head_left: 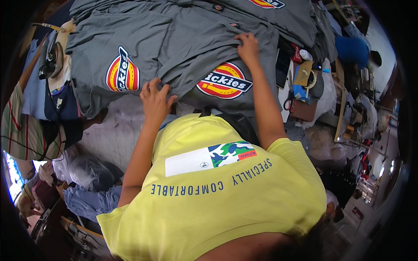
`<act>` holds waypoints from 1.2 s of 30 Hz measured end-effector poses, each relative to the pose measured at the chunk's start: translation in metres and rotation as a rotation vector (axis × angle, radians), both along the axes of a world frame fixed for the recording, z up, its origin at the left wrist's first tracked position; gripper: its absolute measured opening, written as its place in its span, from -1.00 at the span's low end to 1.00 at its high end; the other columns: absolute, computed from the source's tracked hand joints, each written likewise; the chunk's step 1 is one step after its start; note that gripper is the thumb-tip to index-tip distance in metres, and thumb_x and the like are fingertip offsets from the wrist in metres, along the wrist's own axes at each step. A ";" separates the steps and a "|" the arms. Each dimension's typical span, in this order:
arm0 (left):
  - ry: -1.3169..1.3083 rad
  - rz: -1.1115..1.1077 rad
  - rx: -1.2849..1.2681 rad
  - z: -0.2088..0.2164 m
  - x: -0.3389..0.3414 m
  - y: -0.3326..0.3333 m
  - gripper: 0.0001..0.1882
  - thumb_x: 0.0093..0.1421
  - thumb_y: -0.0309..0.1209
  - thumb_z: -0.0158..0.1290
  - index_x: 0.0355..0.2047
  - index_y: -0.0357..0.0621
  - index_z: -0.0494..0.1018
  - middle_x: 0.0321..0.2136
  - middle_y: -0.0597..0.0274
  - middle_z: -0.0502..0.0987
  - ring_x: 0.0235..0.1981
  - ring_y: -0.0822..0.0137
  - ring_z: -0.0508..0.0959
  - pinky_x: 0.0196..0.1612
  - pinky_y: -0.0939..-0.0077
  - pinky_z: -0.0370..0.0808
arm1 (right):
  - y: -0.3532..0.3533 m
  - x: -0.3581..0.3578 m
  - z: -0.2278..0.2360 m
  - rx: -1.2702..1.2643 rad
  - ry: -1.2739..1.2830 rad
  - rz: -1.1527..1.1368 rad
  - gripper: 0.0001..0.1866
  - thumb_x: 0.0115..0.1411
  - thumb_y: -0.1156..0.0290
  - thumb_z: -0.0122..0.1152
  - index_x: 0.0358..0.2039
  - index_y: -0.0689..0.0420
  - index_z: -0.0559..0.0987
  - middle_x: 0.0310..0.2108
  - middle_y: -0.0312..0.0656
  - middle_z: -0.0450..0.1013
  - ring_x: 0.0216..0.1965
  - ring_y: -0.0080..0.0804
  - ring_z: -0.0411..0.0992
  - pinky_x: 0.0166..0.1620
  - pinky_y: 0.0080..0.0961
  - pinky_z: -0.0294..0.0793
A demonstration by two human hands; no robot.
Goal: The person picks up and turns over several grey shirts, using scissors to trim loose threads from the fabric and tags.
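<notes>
Left of the red-and-yellow emblem on the grey shirt, the left hand is placed with bent fingers on cloth; whether any is gripped cannot be told. Around the emblem the shirt is largely spread, but creases are left, and the emblem's left end is hidden by a fold. Beyond the emblem, well apart, the right hand is set, its grip likewise unclear.

The person wears a bright yellow shirt with short, loose sleeves, and the forearms, left hand and right hand are bare. Across its front runs a white panel ending in a green, blue and white camouflage patch with a small orange-red block. Dark, curving lettering sits nearer the neck.
</notes>
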State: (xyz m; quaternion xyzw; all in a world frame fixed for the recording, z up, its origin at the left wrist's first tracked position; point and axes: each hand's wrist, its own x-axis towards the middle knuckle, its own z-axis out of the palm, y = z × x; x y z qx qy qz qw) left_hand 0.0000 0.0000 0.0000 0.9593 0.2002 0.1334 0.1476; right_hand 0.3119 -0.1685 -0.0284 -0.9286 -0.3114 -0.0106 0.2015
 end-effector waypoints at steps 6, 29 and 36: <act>-0.219 -0.052 -0.530 -0.006 -0.016 0.043 -0.77 -0.16 -0.45 0.23 -0.51 -0.16 0.39 -0.32 0.20 0.38 -0.25 0.27 0.39 -0.23 0.51 0.31 | -0.023 0.034 0.024 0.633 0.525 -0.214 -0.68 -0.23 0.67 -0.04 -0.40 0.17 0.55 -0.43 -0.27 0.43 -0.53 -0.52 0.33 -0.47 -0.70 0.28; -0.375 -0.159 -0.418 0.008 -0.005 0.016 -0.71 -0.15 -0.57 0.13 -0.34 -0.12 0.43 -0.52 0.33 0.38 -0.48 0.41 0.38 -0.41 0.57 0.31 | -0.078 -0.005 0.018 1.102 0.823 -0.457 -0.72 0.07 0.60 -0.11 -0.16 0.15 0.34 -0.43 -0.22 0.37 -0.60 -0.49 0.37 -0.56 -0.61 0.38; -0.336 -0.626 0.068 0.005 -0.016 -0.006 -0.75 -0.19 -0.49 0.05 -0.39 -0.10 0.49 -0.57 0.32 0.32 -0.45 0.34 0.35 -0.40 0.49 0.31 | -0.100 -0.015 -0.023 1.536 1.085 -0.430 -0.77 0.14 0.53 -0.14 -0.17 0.11 0.34 -0.23 -0.21 0.40 -0.24 -0.34 0.41 -0.28 -0.42 0.46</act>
